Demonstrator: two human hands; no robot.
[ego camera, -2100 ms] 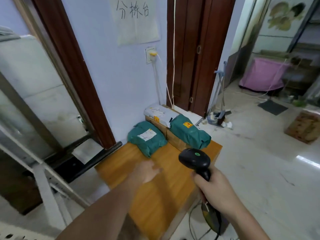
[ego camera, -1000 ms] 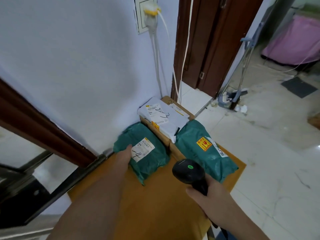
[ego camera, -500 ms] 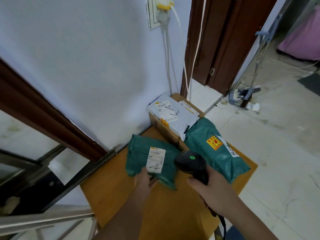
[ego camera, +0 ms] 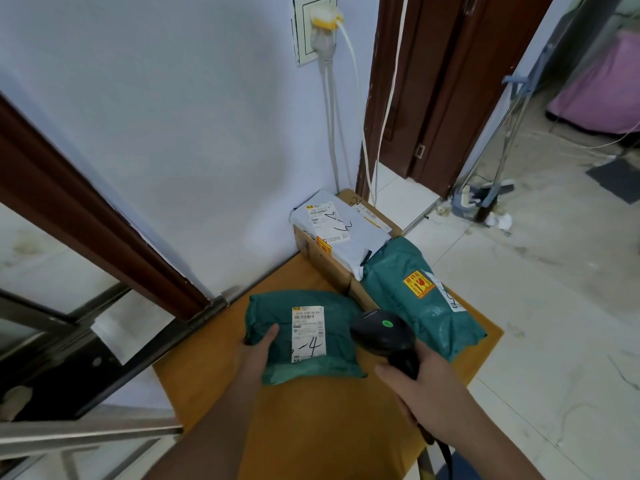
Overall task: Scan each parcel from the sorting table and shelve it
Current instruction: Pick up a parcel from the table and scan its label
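Observation:
A green bagged parcel (ego camera: 329, 320) with a white label marked "4" lies on the wooden sorting table (ego camera: 329, 427). My left hand (ego camera: 256, 351) grips its near left edge, thumb on top. My right hand (ego camera: 415, 382) holds a black barcode scanner (ego camera: 382, 336) just right of that parcel, its head over the parcel's right edge. A second green parcel (ego camera: 422, 303) with an orange sticker lies at the right. A white bagged parcel (ego camera: 341, 230) rests on a cardboard box (ego camera: 329, 265) at the table's far corner.
The table stands against a pale wall (ego camera: 173, 133) with a socket and hanging cables (ego camera: 329, 116). A dark wooden door frame (ego camera: 433, 81) is behind the boxes. A glass door with a metal frame (ego camera: 69, 323) is at the left. Tiled floor (ego camera: 554, 306) lies to the right.
My left hand pulled the green parcel with the "4" label toward me and turned it so the label faces up squarely. The scanner has stayed beside it.

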